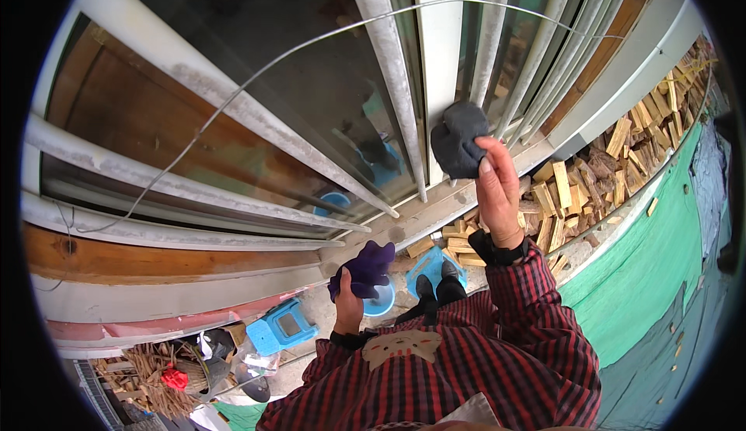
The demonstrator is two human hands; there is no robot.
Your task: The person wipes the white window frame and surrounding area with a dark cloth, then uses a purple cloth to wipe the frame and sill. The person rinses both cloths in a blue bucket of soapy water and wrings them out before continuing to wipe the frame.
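Observation:
In my left hand (348,305), at the lower middle, is a bunched purple cloth (364,270), perhaps a glove. My right hand (498,192) is raised and pinches a dark grey cloth (460,139) between thumb and fingers, in front of the white window frame (442,52) and its metal bars. Whether the grey cloth touches the frame I cannot tell. Grimy white bars (387,40) cross the window glass (280,69). A thin wire (280,58) arcs across the bars. Below the purple cloth is a round blue basin (380,300), partly hidden.
My feet are on a blue plastic stool (428,262). Another blue stool (281,327) lies lower left, near a heap of sticks (151,378) and a red item. Split firewood (562,192) is piled along the wall at right, beside green sheeting (629,291). A ledge (419,215) runs under the window.

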